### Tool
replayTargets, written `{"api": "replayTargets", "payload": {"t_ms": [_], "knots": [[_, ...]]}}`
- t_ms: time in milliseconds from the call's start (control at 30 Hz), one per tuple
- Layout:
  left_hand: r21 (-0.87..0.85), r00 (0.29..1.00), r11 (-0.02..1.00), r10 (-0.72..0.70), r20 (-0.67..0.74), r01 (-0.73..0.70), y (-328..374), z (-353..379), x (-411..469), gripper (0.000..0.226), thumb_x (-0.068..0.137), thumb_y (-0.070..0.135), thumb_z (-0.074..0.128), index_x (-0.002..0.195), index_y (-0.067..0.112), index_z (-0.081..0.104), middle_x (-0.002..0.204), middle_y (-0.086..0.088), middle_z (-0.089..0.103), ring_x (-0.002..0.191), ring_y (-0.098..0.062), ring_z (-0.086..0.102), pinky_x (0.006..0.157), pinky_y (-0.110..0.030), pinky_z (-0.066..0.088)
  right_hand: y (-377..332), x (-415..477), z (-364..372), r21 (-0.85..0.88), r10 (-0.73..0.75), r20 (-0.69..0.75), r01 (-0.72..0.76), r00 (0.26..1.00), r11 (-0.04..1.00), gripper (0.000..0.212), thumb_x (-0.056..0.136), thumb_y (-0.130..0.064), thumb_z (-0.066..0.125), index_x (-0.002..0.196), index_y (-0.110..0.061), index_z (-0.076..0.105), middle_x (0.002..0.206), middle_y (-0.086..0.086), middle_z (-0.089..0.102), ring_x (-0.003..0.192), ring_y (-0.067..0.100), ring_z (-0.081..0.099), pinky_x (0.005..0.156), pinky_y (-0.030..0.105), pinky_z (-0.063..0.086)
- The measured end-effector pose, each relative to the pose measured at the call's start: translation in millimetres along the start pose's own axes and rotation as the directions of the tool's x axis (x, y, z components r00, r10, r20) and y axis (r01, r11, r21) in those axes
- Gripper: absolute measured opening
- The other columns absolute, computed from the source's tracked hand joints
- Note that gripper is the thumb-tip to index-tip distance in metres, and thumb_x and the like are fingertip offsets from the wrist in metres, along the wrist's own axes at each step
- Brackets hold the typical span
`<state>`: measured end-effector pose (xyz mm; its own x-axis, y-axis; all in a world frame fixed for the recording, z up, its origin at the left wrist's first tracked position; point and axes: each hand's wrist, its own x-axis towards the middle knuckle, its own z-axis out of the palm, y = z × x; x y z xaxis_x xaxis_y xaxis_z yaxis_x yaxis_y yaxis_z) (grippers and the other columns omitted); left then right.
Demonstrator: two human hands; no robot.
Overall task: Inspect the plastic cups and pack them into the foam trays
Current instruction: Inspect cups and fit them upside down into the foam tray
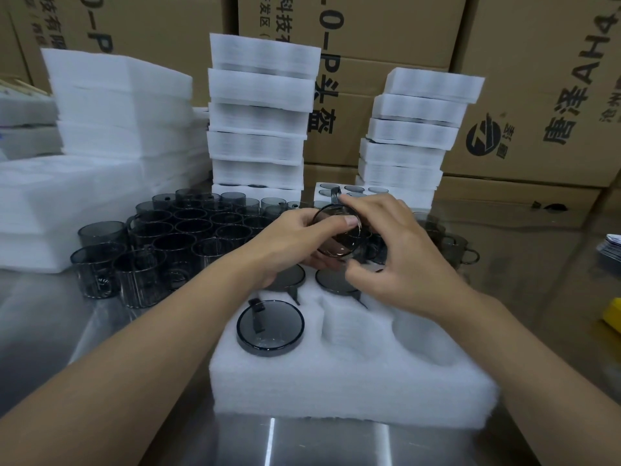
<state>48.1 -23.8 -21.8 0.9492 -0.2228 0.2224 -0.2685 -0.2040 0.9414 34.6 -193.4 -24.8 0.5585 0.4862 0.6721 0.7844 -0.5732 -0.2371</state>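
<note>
Both hands, left hand (295, 237) and right hand (396, 260), have fingers closed around one smoky translucent plastic cup (337, 235). White foam tray (353, 381): three pockets filled, two visibly vacant; many cups remain.

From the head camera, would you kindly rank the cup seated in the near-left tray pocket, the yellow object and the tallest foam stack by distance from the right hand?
Nearest to farthest from the right hand:
1. Seated cup, in the foam tray's near-left pocket, just below and left of the hand.
2. Yellow object, at the frame's right edge.
3. Tallest foam stack, behind the loose cups, toward the boxes.
</note>
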Motion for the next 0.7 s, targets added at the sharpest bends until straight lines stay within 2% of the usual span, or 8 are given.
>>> {"api": "replayTargets", "payload": {"t_ms": [67,167,267,367,467,567,633,700], "knots": [[0.013,1.000,1.000,0.011,0.005,-0.011,1,0,-1,0.028,0.087,0.042,0.060,0.096,0.015,0.063,0.075,0.003,0.074,0.067,-0.011,0.070,0.064,-0.024,0.057,2,0,0,-0.007,0.024,0.007,-0.024,1.000,1.000,0.071,0.073,-0.022,0.080,0.136,-0.011,0.048,0.118,-0.006,0.046,0.117,0.015,0.043,0.099,0.008,0.026],[0.008,0.999,0.999,0.035,0.027,-0.035,1,0,-2,0.027,0.088,0.045,0.057,0.092,0.019,0.062,0.071,0.005,0.073,0.061,-0.006,0.067,0.053,-0.015,0.049,0,1,0,-0.015,0.028,-0.004,-0.028,1.000,1.000,0.074,0.068,-0.034,0.083,0.131,-0.013,0.052,0.116,-0.007,0.047,0.112,0.010,0.043,0.096,0.006,0.027],[0.007,0.999,1.000,0.016,0.039,-0.016,0,0,0,0.049,0.081,0.065,0.050,0.092,0.019,0.063,0.072,0.002,0.072,0.061,-0.009,0.065,0.055,-0.018,0.050,-1,1,-2,0.022,0.029,-0.029,-0.028,0.999,0.999,0.064,0.067,-0.034,0.083,0.122,-0.020,0.055,0.111,-0.007,0.055,0.106,0.008,0.049,0.091,0.012,0.036],[-0.101,0.998,0.993,-0.057,0.002,0.057,0,-1,6,0.067,0.081,0.074,0.029,0.085,0.016,0.062,0.069,-0.004,0.070,0.058,-0.014,0.064,0.056,-0.025,0.050,-2,3,-9,0.269,0.197,-0.021,-0.184,0.980,0.945,0.048,0.061,-0.033,0.081,0.102,-0.031,0.056,0.094,-0.015,0.065,0.089,0.000,0.061,0.078,0.012,0.046],[-0.110,0.991,0.992,-0.076,-0.106,0.065,-1,-2,9,0.065,0.094,0.063,0.020,0.085,0.015,0.063,0.064,0.000,0.069,0.053,-0.010,0.063,0.058,-0.027,0.046,11,6,-24,0.578,0.286,0.271,-0.393,0.919,0.715,0.039,0.062,-0.028,0.076,0.098,-0.022,0.061,0.083,-0.012,0.071,0.079,0.003,0.066,0.073,0.018,0.051],[-0.044,0.982,0.997,-0.066,-0.178,0.059,-2,-2,9,0.057,0.098,0.056,0.024,0.089,0.016,0.064,0.065,0.003,0.072,0.056,-0.006,0.065,0.064,-0.030,0.044,19,5,-34,0.664,0.156,0.522,-0.514,0.839,0.543,0.043,0.060,-0.031,0.071,0.095,-0.008,0.061,0.079,-0.003,0.071,0.075,0.008,0.067,0.068,0.019,0.052],[-0.030,0.979,0.997,-0.075,-0.191,0.071,-1,-2,8,0.055,0.098,0.054,0.025,0.090,0.016,0.064,0.069,0.003,0.073,0.058,-0.005,0.066,0.067,-0.030,0.046,19,3,-36,0.652,0.090,0.592,-0.541,0.801,0.531,0.047,0.060,-0.032,0.068,0.097,-0.004,0.060,0.082,0.000,0.071,0.076,0.010,0.067,0.069,0.020,0.051],[-0.010,0.978,0.996,-0.083,-0.189,0.083,1,-1,7,0.053,0.099,0.053,0.026,0.091,0.017,0.064,0.072,0.003,0.074,0.060,-0.005,0.066,0.070,-0.030,0.047,16,2,-37,0.591,0.066,0.631,-0.535,0.773,0.604,0.047,0.059,-0.033,0.070,0.098,-0.008,0.063,0.088,0.000,0.070,0.083,0.011,0.066,0.074,0.022,0.050]]}}
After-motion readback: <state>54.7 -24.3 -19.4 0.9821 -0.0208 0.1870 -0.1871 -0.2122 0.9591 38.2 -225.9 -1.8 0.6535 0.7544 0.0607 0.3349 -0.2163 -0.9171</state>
